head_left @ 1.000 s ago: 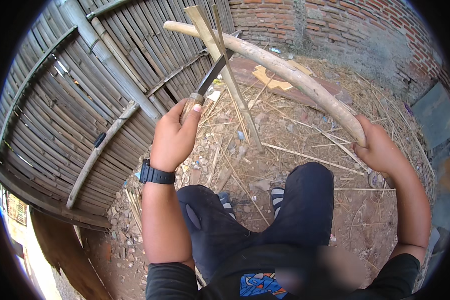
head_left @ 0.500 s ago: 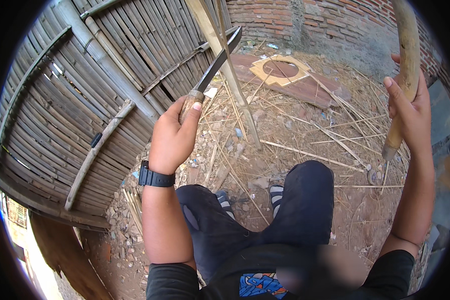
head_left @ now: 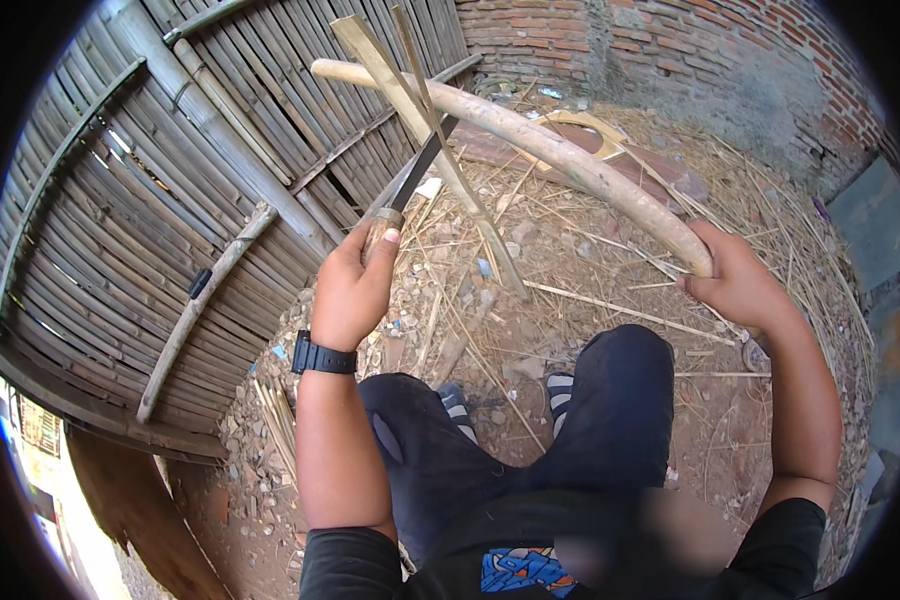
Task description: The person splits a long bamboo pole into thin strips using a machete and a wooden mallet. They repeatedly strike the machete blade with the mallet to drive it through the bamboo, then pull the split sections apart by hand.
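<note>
Knife (head_left: 417, 174) in closed left hand (head_left: 353, 287), blade toward one o'clock; curved stick (head_left: 558, 150) in closed right hand (head_left: 738, 272), far end toward ten o'clock; wooden slat (head_left: 460, 184) near twelve

The left hand (head_left: 355, 285) covers most of the knife's handle (head_left: 381, 234), and the curved stick (head_left: 580, 165) hides part of its blade (head_left: 420, 172). Some fingers of the right hand (head_left: 740, 275) are out of sight. The stick also overlaps a yellow board (head_left: 595, 122). The lower edge crops the shirt's print (head_left: 525, 572); a patch (head_left: 685, 535) beside it is blurred.
</note>
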Available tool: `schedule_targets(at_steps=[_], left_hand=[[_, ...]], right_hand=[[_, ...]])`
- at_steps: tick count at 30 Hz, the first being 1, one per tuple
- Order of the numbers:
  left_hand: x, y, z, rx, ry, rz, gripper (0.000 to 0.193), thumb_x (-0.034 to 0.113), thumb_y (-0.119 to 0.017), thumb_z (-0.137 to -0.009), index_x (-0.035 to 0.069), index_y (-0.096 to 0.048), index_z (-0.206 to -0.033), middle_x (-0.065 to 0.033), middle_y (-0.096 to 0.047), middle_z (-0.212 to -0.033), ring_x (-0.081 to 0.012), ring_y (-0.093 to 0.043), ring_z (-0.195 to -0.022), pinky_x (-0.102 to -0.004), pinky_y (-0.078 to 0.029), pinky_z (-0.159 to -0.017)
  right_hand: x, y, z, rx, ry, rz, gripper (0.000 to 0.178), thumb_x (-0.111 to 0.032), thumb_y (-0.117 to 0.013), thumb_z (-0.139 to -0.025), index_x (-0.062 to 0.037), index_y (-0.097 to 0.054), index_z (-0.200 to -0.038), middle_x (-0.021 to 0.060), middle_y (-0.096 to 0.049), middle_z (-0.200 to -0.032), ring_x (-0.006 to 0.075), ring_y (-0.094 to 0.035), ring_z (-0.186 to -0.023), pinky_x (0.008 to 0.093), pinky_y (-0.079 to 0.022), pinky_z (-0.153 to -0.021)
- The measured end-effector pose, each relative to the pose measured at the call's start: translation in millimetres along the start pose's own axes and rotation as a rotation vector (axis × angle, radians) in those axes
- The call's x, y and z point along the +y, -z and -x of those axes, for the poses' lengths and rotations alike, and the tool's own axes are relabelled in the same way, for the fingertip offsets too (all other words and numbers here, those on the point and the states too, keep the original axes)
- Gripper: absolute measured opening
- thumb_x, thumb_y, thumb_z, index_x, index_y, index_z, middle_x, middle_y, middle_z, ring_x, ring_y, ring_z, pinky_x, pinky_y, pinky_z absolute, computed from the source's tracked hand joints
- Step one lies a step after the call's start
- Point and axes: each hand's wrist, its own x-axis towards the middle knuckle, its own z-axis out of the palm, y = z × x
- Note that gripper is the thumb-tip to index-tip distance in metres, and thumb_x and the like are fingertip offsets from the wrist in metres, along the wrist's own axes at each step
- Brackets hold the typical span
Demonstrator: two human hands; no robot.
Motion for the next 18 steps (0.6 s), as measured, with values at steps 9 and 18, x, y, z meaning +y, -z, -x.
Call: schedule_targets(at_steps=[9,18], left_hand=[[14.9,-8.0,-2.6,-0.033,-0.010,-0.020,0.048,0.033,-0.061,-0.096,-0.005,-0.061,-0.125,-0.0204,-0.071,-0.089,-0.0265,-0.069,-0.088,-0.0360,-0.052,-0.083],[-5.5,-42.4,-12.3,-0.143,-0.032,-0.094,0.051,0.037,-0.061,-0.095,-0.004,-0.061,-0.125,-0.0265,-0.070,-0.089,-0.0347,-0.070,-0.090,-0.0389,-0.052,-0.082]], right_hand=[[-38.2,43.7,-27.8,0.655,0.169,-0.353,0.050,-0.021,-0.073,-0.087,-0.0028,-0.053,-0.130,0.0015,-0.059,-0.088,0.0087,-0.055,-0.071,0.0239,-0.046,-0.061],[31.9,-37.3,-70.3,-0.165,-0.049,0.234,0.040,-0.006,-0.065,-0.080,0.0013,-0.051,-0.117,0.0269,-0.066,-0.098,0.0419,-0.065,-0.095,0.0458,-0.051,-0.083]])
